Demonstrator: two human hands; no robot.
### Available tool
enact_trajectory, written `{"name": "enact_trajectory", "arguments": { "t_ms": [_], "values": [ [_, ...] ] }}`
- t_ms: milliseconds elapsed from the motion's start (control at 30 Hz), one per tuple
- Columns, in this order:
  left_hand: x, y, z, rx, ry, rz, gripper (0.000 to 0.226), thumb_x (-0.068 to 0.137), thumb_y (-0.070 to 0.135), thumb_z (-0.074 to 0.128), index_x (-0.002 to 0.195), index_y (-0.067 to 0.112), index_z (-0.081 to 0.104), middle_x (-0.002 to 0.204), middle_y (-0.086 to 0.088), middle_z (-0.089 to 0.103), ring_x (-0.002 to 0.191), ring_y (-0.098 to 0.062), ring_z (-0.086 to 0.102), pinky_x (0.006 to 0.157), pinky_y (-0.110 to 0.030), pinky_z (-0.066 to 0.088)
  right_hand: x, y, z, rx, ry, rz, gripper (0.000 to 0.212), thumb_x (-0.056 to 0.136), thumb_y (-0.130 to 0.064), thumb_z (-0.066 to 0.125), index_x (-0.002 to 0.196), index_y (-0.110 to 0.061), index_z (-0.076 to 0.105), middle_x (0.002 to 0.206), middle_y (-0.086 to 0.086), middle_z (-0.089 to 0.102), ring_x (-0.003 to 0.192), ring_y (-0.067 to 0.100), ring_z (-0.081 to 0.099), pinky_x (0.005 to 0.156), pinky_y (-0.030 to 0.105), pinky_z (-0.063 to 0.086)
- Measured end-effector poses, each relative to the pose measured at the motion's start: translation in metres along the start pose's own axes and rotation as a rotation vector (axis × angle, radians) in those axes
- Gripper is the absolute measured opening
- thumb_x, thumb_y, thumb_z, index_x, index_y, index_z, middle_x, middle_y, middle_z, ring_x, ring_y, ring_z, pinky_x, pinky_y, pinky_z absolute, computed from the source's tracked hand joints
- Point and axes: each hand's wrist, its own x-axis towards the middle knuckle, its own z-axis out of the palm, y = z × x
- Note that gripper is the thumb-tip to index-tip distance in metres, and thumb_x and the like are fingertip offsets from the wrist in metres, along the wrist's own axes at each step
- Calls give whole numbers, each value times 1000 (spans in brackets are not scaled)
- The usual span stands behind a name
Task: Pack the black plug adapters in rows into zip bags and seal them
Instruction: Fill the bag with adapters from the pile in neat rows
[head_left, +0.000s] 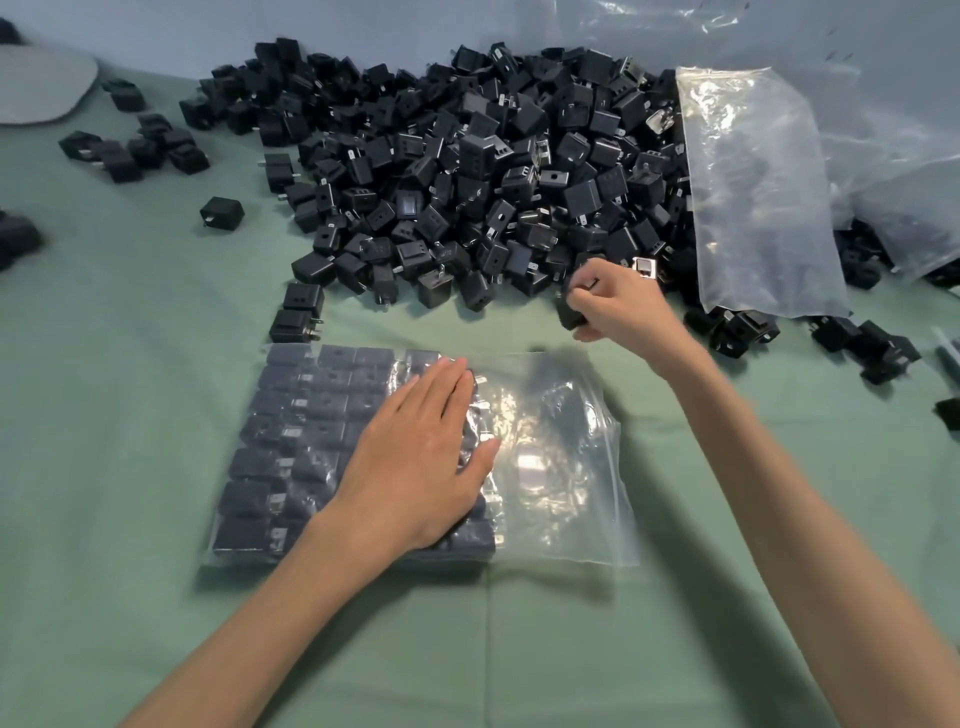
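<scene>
One flat left hand (415, 462), fingers (447, 384) straight, steadies rows (291, 431) inside the zip bag (566, 514); right hand (621, 306) pinches the next adapter (569, 314)

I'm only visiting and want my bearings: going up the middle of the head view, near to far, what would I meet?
Zip bag of packed rows, with the left hand flat on it → right hand, fingers gripping a black adapter → loose pile of adapters → blue-grey backdrop.
</scene>
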Motion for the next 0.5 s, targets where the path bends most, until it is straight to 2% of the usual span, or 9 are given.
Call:
{"name": "enact_trajectory", "arguments": {
  "t_ms": [33,67,133,200,300,400,500],
  "values": [
    [0,0,0,4,-2,1,80,87,61,-5,153,15,-7,162,3,-11,147,-9,-14,112,-24,-18,-9,9,-7,102,9,52,1,87,-20,59,87,-20,58,89,4,66,61,12,71,72,30,57],
    [0,0,0,6,-5,1,80,87,60,-5,153,15,-8,162,2,-11,147,-9,-14,112,-25,-18,-18,19,-14,179,-7,103,6,87,-17,63,86,-19,58,90,7,64,59,10,69,70,28,57],
    [0,0,0,13,-12,0,80,87,60,-5,153,14,-8,161,2,-12,147,-10,-14,113,-26,-17,-40,35,-26,199,-126,153,11,91,-11,60,87,-21,60,89,10,62,53,3,60,63,19,51],
    [0,1,0,25,-17,1,80,88,60,-4,153,14,-7,162,1,-12,147,-11,-13,114,-26,-16,-60,45,-30,121,-282,126,20,96,-10,52,92,-25,65,89,6,61,55,2,52,59,13,44],
    [1,0,0,36,-20,0,79,89,59,-1,153,13,-6,162,0,-9,148,-11,-11,114,-27,-15,-82,41,-19,178,-461,16,30,102,-11,40,108,-27,65,92,6,59,65,6,54,59,15,46],
    [1,1,-1,35,-26,2,79,88,58,0,153,13,-5,162,0,-7,148,-12,-10,115,-27,-13,-90,27,-2,353,-514,-119,31,99,-6,46,115,-27,62,101,5,63,81,9,66,69,18,52],
    [1,1,-1,24,-31,7,79,89,58,2,153,12,-3,163,-1,-6,148,-12,-9,116,-28,-11,-91,20,11,383,-523,-206,35,90,-7,61,120,-24,61,112,-4,65,100,12,66,83,24,54]
  ]
}}
